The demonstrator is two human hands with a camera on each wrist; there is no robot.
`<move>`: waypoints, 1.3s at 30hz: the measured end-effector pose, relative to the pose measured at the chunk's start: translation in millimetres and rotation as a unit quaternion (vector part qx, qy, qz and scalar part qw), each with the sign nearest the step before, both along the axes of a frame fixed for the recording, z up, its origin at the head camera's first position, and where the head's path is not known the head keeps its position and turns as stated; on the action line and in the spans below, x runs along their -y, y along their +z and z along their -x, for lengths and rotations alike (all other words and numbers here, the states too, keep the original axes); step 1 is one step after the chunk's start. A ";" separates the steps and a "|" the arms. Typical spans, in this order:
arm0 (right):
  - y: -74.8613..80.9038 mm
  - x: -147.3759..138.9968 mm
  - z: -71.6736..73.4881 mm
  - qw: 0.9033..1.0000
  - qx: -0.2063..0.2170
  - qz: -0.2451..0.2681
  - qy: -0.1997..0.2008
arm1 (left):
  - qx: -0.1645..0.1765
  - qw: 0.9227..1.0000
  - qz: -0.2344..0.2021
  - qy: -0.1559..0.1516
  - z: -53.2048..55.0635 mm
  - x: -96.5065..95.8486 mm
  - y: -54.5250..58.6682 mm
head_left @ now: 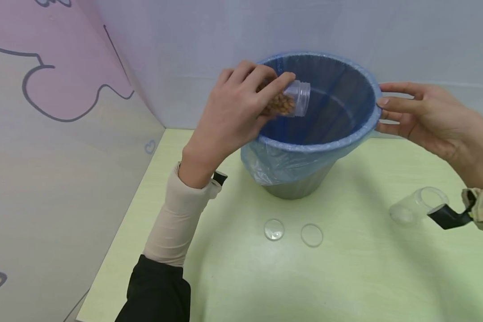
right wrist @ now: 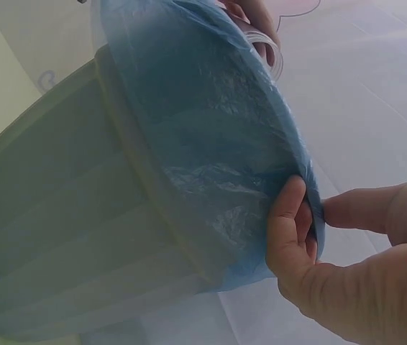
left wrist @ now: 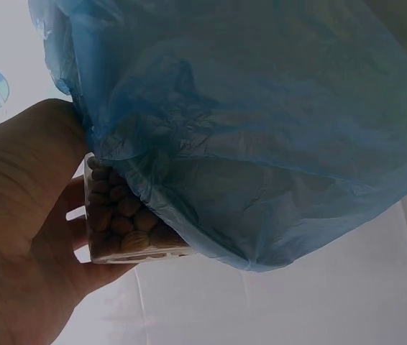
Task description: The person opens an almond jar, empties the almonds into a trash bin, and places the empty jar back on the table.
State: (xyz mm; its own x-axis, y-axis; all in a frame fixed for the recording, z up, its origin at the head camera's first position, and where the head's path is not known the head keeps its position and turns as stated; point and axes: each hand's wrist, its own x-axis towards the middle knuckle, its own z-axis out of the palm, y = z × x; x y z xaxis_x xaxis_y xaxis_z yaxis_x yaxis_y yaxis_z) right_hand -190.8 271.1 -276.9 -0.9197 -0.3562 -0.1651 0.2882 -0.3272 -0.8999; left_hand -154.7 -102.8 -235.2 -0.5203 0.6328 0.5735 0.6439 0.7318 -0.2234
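My left hand (head_left: 237,105) grips a clear plastic jar (head_left: 302,99) lying nearly sideways over the near-left rim of a trash bin (head_left: 302,187). Brown nuts (head_left: 281,105) fill the part of the jar that shows, and its uncapped mouth points right, into the bin. In the left wrist view, the blue bag covers part of the jar and its nuts (left wrist: 126,219). A blue plastic bag (head_left: 285,163) lines the bin and folds down over its rim. On the far side, my right hand (head_left: 434,112) pinches the bag-covered rim between thumb and fingers.
Two round clear lids, one (head_left: 274,230) left of the other (head_left: 311,241), lie on the pale green table (head_left: 241,281) in front of the bin. A second clear jar (head_left: 406,212) lies at the right, below my right wrist. Walls stand behind and at left.
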 end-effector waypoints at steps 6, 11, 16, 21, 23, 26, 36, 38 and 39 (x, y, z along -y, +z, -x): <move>0.0 -0.7 -1.5 1.000 -0.002 0.004 0.000 | -0.003 1.000 0.012 0.006 0.4 -0.2 3.0; 0.0 0.9 -1.9 1.000 -0.002 0.005 0.000 | 0.001 1.000 0.017 0.009 0.8 0.1 3.5; -0.8 2.4 -1.3 1.000 -0.011 -0.007 0.005 | -0.006 1.000 0.018 0.014 1.9 1.6 3.7; -2.1 2.8 -0.8 1.000 -0.014 -0.011 0.007 | 0.000 1.000 0.017 0.012 1.8 4.1 4.6; -2.3 3.5 -0.8 1.000 -0.013 -0.012 0.007 | 0.005 1.000 0.019 0.012 1.3 5.5 5.0; -2.3 4.9 -1.1 1.000 -0.014 -0.013 0.007 | 0.011 0.999 0.026 0.015 0.7 7.1 5.7; -1.6 8.8 -1.3 1.000 -0.010 -0.001 0.006 | 0.044 0.997 0.041 0.037 -0.7 8.4 11.3; -1.9 8.8 -1.1 1.000 -0.010 -0.002 0.005 | 0.044 0.997 0.042 0.038 -0.8 8.5 11.9; -2.1 8.7 -1.1 1.000 -0.012 -0.003 0.005 | 0.043 0.997 0.043 0.038 -0.8 8.6 12.2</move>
